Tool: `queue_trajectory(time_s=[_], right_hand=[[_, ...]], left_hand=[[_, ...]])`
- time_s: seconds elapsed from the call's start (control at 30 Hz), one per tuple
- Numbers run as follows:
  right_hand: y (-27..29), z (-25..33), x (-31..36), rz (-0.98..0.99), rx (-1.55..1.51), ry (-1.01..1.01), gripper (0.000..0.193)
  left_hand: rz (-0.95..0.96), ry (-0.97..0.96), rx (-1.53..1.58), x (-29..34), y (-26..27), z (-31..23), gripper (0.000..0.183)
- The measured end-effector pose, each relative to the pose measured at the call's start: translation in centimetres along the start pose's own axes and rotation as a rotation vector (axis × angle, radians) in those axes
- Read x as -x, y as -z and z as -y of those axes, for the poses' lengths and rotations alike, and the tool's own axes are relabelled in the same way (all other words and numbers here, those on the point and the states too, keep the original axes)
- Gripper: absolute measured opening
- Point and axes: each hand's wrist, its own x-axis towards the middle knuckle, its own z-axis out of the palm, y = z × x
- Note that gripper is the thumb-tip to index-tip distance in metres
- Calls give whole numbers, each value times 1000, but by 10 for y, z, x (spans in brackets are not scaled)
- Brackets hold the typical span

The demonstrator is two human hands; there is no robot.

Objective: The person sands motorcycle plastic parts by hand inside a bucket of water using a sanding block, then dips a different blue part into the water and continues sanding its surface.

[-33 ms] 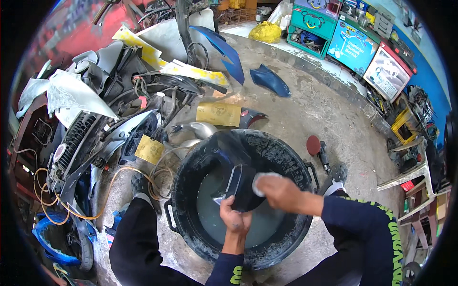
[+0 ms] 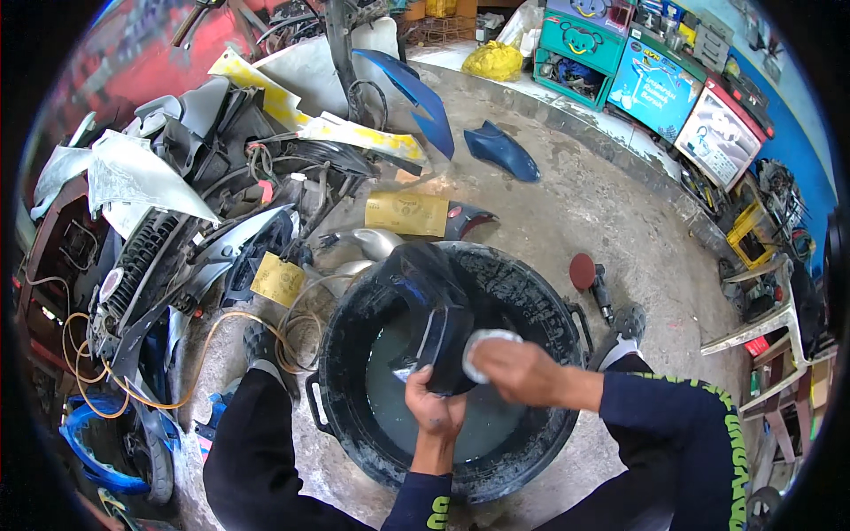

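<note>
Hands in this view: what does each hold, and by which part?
Left hand: the dark panel, by its near end. Right hand: a pale pad; exact grip hidden.

Panel (image 2: 440, 311) over tub (image 2: 549, 310) | disc tool (image 2: 603, 294) right | parts heap (image 2: 150, 181) left

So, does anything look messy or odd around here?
Yes: vehicle parts are heaped untidily at crossing angles on the left, the orange hose loops loosely across the floor, and the water below the black panel looks cloudy.
</note>
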Motion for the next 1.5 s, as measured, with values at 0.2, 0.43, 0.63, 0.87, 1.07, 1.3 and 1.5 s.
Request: queue_trajectory(time_s=[0.2, 0.43, 0.63, 0.87, 1.07, 1.3, 1.5], right_hand=[[-3, -3, 2, -151, 6, -38, 46], [-3, -6, -1, -84, -64, -60, 42], [4, 42, -21, -103, -29, 136, 33], [10, 51, -30, -67, 60, 201, 28], [10, 25, -22, -95, 35, -37, 32], [13, 23, -32, -100, 90, 41, 26], [10, 9, -29, -105, 107, -44, 26]], left_hand=[[74, 1, 3, -9, -2, 3, 51], [83, 75, 96, -11, -7, -5, 58], [24, 57, -20, -13, 0, 0, 57], [489, 249, 136, -18, 47, -1, 56], [70, 125, 81, -12, -3, 6, 57], [13, 114, 219, -15, -11, 4, 60], [-36, 80, 195, -12, -35, 5, 60]])
